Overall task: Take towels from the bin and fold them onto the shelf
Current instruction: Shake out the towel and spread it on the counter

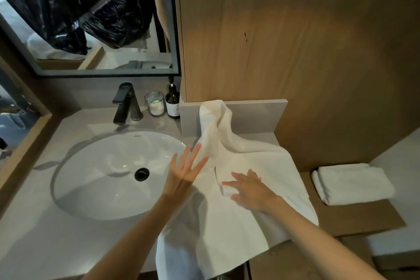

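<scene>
A large white towel (256,163) lies spread over the right end of the grey counter (45,223), one corner draped up against the low grey backsplash and its near edge hanging over the front. My right hand (250,188) rests flat on the towel, fingers spread. At the towel's left edge, beside the sink, my left hand (185,170) is held with straight fingers touching the cloth. A folded white towel (352,185) sits on the lower wooden shelf (354,216) to the right. The bin is not in view.
A white oval sink (95,177) with a black drain fills the counter's left. Behind it stand a black faucet (126,103), a glass candle (155,103) and a dark pump bottle (173,101). A mirror hangs above; a wooden wall panel rises behind the towel.
</scene>
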### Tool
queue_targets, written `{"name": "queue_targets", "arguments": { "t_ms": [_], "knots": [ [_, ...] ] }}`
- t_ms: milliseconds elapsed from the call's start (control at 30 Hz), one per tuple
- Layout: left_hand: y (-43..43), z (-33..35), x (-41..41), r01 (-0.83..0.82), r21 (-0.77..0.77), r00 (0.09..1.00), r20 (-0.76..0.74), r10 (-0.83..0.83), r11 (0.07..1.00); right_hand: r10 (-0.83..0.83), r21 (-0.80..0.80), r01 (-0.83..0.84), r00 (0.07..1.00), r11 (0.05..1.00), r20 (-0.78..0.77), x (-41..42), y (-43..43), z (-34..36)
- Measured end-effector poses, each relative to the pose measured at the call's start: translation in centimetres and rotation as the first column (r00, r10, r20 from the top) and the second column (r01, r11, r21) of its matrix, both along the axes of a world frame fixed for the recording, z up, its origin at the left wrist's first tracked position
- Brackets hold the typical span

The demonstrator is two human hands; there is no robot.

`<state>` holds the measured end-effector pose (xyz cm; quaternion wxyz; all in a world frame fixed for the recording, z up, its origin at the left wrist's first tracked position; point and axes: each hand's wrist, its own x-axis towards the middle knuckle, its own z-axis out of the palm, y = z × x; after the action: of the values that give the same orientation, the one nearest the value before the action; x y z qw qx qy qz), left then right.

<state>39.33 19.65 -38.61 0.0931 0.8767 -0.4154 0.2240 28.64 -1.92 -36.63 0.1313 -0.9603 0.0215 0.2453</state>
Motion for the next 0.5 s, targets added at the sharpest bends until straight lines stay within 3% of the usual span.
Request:
{"name": "queue_targets", "arguments": {
  "t_ms": [200,267,500],
  "knots": [
    [0.2,0.3,1.0,-0.157,0.295,0.922,-0.299,0.247,0.942,-0.078,0.067,0.083,0.995,0.994,-0.069,0.2,0.4,-0.7],
    [0.3,0.0,1.6,-0.146,0.298,0.881,-0.394,0.261,0.943,-0.085,0.068,0.091,0.993,0.994,-0.088,0.4,0.3,-1.3],
    [-0.2,0.3,2.1,-0.142,0.161,0.836,-0.509,0.205,0.977,-0.122,0.109,0.133,0.987,0.985,-0.103,0.8,-0.1,-1.6]
  ]
}}
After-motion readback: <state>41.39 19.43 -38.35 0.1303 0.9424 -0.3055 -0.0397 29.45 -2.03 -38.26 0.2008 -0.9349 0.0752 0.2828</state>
